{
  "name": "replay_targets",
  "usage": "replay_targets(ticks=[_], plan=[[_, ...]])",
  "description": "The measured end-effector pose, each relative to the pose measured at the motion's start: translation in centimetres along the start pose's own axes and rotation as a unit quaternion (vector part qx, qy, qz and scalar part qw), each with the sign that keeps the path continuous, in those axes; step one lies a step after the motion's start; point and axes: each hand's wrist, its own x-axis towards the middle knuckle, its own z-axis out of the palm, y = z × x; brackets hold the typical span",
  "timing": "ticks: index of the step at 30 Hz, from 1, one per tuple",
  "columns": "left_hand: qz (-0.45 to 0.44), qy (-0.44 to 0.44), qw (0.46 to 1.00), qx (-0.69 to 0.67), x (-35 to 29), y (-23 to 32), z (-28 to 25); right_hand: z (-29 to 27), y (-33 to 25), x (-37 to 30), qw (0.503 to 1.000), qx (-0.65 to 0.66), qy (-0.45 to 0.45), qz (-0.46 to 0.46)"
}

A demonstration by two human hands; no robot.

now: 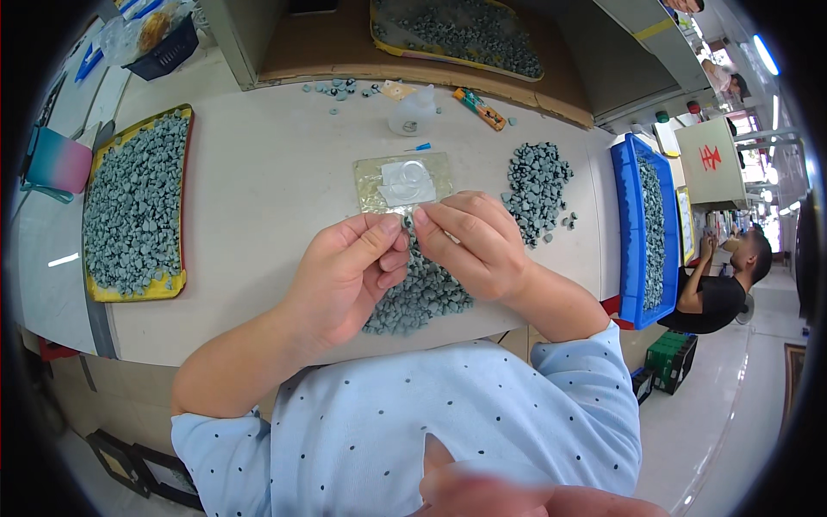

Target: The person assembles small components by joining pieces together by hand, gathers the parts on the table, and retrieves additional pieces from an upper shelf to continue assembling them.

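Observation:
Close together above the table, my left hand (343, 274) and my right hand (478, 246) both have their fingertips pinched. Between them is a small grey-green piece (407, 221), mostly covered by the fingers, and its exact kind does not show. Beneath my hands lies a heap of similar grey-green pieces (415, 303), near the front edge. Just beyond my fingertips is a flat yellowish pad (369, 177) with white paper (398, 188) and a clear ring-shaped item on it. A thin needle with a blue hub (422, 147) rests at the pad's far edge.
A translucent bottle (415, 110) and an orange-green box (480, 109) stand farther back. Another heap (538, 185) lies right, beside a blue crate (631, 233). A yellow tray (177, 284) of pieces sits left, near a pink-blue container (65, 162). A co-worker (719, 289) sits far right.

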Motion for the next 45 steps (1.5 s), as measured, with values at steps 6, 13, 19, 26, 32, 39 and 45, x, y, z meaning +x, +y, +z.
replay_targets(ticks=[6, 13, 19, 26, 32, 39, 45], plan=[[0.021, 0.004, 1.000, 0.003, -0.3, -0.2, 0.3, 1.2, -0.3, -0.2, 0.998, -0.031, 0.056, -0.025], [0.061, 0.007, 0.998, 0.029, -0.8, -0.2, 0.0, 1.6, -0.2, 0.0, 0.997, 0.022, 0.074, -0.016], [0.104, 0.034, 0.989, 0.096, -1.5, 0.5, 0.7, 0.7, 0.0, 0.6, 0.988, 0.127, 0.031, 0.080], [0.071, 0.056, 0.938, 0.334, -1.0, 0.2, 0.3, -3.4, 3.7, -0.4, 0.912, 0.068, -0.109, 0.389], [0.084, 0.012, 0.978, 0.189, 0.0, -0.4, -0.4, -5.9, 5.5, -2.6, 0.858, 0.037, -0.289, 0.423], [0.122, 0.056, 0.976, 0.172, 0.8, -0.4, 1.3, -4.8, 4.5, -2.6, 0.848, 0.082, -0.301, 0.429], [0.062, 0.047, 0.962, 0.263, 0.3, -0.1, 1.0, -4.1, 2.8, -1.1, 0.873, 0.187, -0.199, 0.404]])
